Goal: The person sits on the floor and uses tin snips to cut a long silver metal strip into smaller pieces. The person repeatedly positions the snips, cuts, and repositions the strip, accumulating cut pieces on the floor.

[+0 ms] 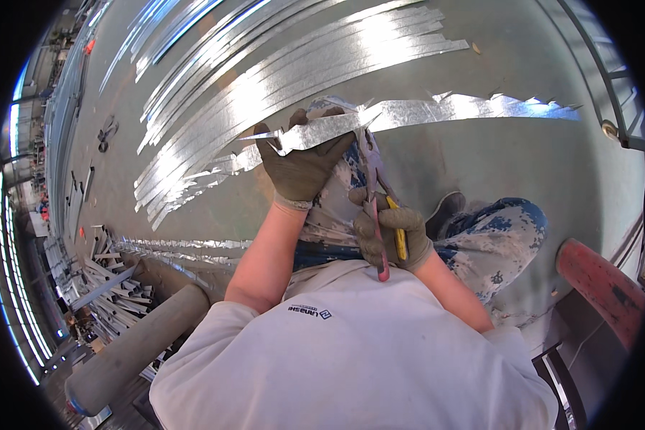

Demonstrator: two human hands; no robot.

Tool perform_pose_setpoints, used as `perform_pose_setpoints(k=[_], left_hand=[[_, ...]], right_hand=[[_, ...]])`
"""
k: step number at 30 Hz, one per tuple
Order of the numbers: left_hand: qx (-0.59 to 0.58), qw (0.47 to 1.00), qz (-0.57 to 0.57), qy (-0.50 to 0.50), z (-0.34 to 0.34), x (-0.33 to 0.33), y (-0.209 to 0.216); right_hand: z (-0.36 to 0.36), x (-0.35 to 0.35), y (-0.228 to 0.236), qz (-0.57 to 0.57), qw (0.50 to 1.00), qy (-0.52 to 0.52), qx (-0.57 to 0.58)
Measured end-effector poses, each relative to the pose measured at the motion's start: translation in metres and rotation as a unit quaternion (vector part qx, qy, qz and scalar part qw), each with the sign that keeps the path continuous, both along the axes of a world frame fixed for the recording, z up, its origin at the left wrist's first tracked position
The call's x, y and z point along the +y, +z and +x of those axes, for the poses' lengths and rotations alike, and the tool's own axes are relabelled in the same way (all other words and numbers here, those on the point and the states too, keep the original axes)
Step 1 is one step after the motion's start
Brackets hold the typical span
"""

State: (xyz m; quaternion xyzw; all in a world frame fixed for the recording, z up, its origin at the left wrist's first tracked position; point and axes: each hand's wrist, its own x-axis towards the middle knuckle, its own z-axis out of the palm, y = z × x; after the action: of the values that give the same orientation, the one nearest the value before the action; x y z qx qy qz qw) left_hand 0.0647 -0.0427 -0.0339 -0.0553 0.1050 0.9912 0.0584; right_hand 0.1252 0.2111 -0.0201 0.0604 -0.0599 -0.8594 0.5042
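My left hand (301, 161), in a dark olive glove, grips a long, shiny metal strip (437, 112) with a jagged edge, its fingers wrapped over the strip above my knee. My gloved right hand (401, 233) is closed around tin snips (371, 161). One snips handle is red; a yellow and black piece lies beside it under my fingers, and I cannot tell if it is the other handle. The jaws point away from me and meet the strip just right of my left hand. The strip reaches far to the right, ending in a thin tip.
Many flat metal strips (265, 89) lie side by side on the green floor beyond my hands. Scrap pieces (122, 294) are heaped at the left near a grey cylinder (140, 351). A red cylinder (600, 290) and a dark metal frame (605, 72) stand at the right.
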Motion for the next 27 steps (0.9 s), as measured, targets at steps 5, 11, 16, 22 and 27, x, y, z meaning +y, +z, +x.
perform_pose_setpoints(k=[5,11,16,22,27], left_hand=[[0.080,0.995,0.053,-0.029,-0.003,0.002,-0.005],[0.095,0.993,0.028,-0.056,0.000,-0.002,-0.003],[0.079,0.995,0.045,-0.041,0.000,-0.001,-0.003],[0.088,0.994,0.046,-0.047,-0.001,-0.008,-0.010],[0.076,0.995,0.056,-0.040,0.000,-0.005,-0.005]], right_hand=[[0.009,-0.007,0.003,-0.048,0.998,-0.018,-0.021],[0.006,-0.003,0.008,-0.010,0.999,-0.021,-0.023],[0.006,0.017,0.014,0.103,0.995,0.007,0.018],[-0.012,0.041,0.037,0.394,0.909,0.045,0.132],[-0.030,0.049,0.033,0.570,0.776,0.116,0.243]])
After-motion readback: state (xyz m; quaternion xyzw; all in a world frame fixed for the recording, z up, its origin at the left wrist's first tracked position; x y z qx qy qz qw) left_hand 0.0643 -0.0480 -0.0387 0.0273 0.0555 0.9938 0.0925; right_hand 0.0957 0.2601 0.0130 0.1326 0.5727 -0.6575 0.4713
